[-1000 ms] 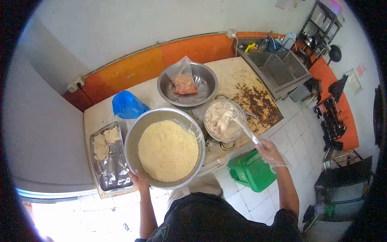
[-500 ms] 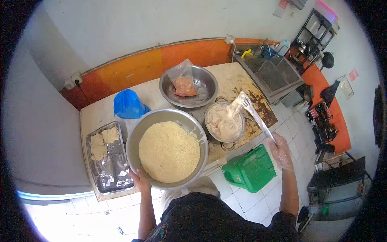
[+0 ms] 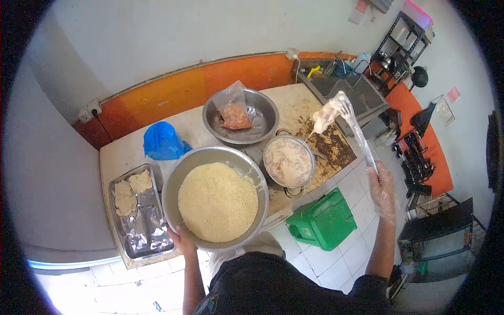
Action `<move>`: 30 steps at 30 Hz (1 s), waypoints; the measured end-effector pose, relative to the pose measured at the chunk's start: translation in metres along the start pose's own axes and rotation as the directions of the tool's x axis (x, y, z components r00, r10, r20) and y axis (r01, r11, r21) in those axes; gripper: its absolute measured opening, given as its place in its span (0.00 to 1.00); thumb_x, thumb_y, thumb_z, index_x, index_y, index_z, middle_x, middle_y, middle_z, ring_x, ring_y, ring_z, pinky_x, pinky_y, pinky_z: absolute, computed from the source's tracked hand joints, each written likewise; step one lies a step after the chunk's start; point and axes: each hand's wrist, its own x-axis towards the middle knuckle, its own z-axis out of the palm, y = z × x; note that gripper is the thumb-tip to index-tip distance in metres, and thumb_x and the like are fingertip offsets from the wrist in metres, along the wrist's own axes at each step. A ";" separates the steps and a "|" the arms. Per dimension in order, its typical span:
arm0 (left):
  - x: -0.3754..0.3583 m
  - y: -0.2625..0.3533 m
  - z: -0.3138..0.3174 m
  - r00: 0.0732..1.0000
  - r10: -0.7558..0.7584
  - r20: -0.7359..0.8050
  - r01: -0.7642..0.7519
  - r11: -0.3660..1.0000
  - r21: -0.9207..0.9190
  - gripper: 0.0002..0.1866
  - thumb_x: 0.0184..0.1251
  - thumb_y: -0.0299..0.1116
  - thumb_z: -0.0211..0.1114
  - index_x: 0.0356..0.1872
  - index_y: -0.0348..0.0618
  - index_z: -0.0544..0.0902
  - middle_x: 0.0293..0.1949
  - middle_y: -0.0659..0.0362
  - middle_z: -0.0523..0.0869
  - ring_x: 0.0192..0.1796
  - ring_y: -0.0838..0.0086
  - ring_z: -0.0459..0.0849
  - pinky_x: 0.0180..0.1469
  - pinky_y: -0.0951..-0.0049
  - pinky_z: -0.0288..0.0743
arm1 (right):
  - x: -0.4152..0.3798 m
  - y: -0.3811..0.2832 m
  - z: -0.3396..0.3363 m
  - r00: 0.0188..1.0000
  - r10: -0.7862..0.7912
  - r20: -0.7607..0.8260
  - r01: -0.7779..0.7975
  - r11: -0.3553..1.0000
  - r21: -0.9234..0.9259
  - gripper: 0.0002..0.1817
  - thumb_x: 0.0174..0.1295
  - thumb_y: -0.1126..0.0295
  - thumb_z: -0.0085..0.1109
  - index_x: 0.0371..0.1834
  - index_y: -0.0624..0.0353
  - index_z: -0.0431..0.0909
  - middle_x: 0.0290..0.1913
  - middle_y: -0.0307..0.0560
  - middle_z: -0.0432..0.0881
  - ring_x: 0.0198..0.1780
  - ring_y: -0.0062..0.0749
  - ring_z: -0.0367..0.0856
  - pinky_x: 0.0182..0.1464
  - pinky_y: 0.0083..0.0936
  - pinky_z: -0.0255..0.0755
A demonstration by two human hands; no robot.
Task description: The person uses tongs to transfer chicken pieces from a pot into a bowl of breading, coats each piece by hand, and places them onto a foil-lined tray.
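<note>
My left hand [image 3: 183, 242] grips the lower left rim of a large metal bowl [image 3: 173, 212] of pale yellow crumbs [image 3: 218, 202]. In a clear plastic glove, my right hand [image 3: 380, 184] is closed on the handle of metal tongs [image 3: 360, 137]. A batter-coated piece [image 3: 326, 116] hangs at the tongs' tip, up and to the right of a pot [image 3: 313, 169]. Pale batter with pieces in it [image 3: 287, 160] fills the pot, and a thin strand trails down towards it from the piece.
A foil-lined tray [image 3: 149, 229] with coated pieces [image 3: 126, 198] lies left. Behind are a blue bag [image 3: 164, 142] and a metal bowl [image 3: 211, 129] holding a bag of orange-pink food [image 3: 234, 115]. A green bin [image 3: 324, 220] stands on the floor; a sink [image 3: 350, 97] is back right.
My right hand, the tongs and the coated piece have moved up and right, away from above the pot. My left hand remains at the crumb bowl's rim.
</note>
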 end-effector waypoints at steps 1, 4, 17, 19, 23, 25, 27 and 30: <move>0.000 0.001 0.000 1.000 0.022 0.000 -0.022 1.000 -0.017 0.27 0.76 0.35 0.48 0.69 0.32 0.56 0.63 0.44 0.68 0.63 0.62 0.69 0.64 0.64 0.63 | -0.001 -0.003 0.002 0.999 0.032 0.009 -0.033 0.998 0.047 0.10 0.67 0.68 0.52 0.42 0.64 0.77 0.28 0.59 0.74 0.29 0.47 0.72 0.34 0.40 0.65; -0.007 0.023 0.006 0.996 -0.057 -0.064 0.064 0.992 0.106 0.27 0.76 0.35 0.48 0.69 0.31 0.56 0.62 0.44 0.68 0.62 0.63 0.69 0.64 0.63 0.63 | -0.024 0.022 0.071 0.993 -0.113 0.022 0.111 0.989 0.100 0.10 0.66 0.68 0.54 0.44 0.64 0.77 0.31 0.61 0.76 0.32 0.48 0.75 0.37 0.42 0.66; -0.004 0.013 0.003 1.000 -0.018 0.007 0.019 1.000 -0.021 0.26 0.76 0.33 0.48 0.69 0.31 0.56 0.64 0.44 0.67 0.63 0.62 0.69 0.65 0.63 0.62 | -0.016 -0.008 0.044 0.999 -0.029 0.034 0.029 1.000 0.011 0.11 0.67 0.67 0.52 0.45 0.63 0.77 0.31 0.62 0.78 0.34 0.52 0.76 0.39 0.43 0.68; -0.004 0.012 0.005 0.998 -0.059 -0.032 0.059 0.998 -0.015 0.27 0.76 0.33 0.49 0.69 0.31 0.55 0.65 0.43 0.66 0.64 0.62 0.68 0.66 0.64 0.61 | -0.010 -0.020 0.014 0.999 -0.002 0.046 0.002 1.000 0.008 0.11 0.67 0.67 0.52 0.44 0.63 0.77 0.31 0.61 0.77 0.32 0.51 0.75 0.38 0.43 0.67; -0.004 0.012 0.003 0.999 -0.034 0.000 0.034 0.996 -0.087 0.28 0.76 0.33 0.49 0.70 0.30 0.55 0.66 0.42 0.65 0.65 0.61 0.67 0.67 0.64 0.60 | -0.014 -0.005 0.012 0.997 -0.026 -0.069 0.024 0.999 -0.025 0.10 0.68 0.67 0.51 0.42 0.63 0.76 0.30 0.59 0.76 0.31 0.51 0.74 0.36 0.43 0.66; -0.001 0.003 0.002 0.996 -0.079 -0.043 0.080 0.996 0.032 0.28 0.76 0.33 0.50 0.70 0.30 0.54 0.66 0.42 0.65 0.65 0.60 0.66 0.67 0.64 0.60 | -0.020 -0.002 0.029 0.998 -0.005 -0.063 0.003 0.999 -0.035 0.10 0.67 0.67 0.52 0.42 0.63 0.77 0.31 0.60 0.77 0.32 0.51 0.75 0.37 0.43 0.66; -0.003 0.000 0.003 0.998 -0.049 -0.048 0.050 0.998 0.031 0.28 0.76 0.34 0.50 0.69 0.29 0.55 0.66 0.42 0.65 0.65 0.60 0.67 0.66 0.63 0.60 | -0.033 0.015 0.078 0.979 -0.132 -0.155 0.126 0.991 -0.045 0.11 0.66 0.67 0.53 0.42 0.64 0.77 0.34 0.61 0.79 0.37 0.54 0.77 0.39 0.45 0.67; -0.004 0.013 0.003 0.999 -0.014 -0.045 0.018 0.996 0.091 0.28 0.75 0.35 0.49 0.69 0.29 0.56 0.64 0.42 0.66 0.64 0.59 0.68 0.66 0.63 0.60 | -0.037 0.019 0.106 0.996 0.016 0.087 -0.016 1.000 0.001 0.11 0.65 0.68 0.54 0.44 0.64 0.77 0.35 0.63 0.80 0.40 0.58 0.78 0.41 0.46 0.68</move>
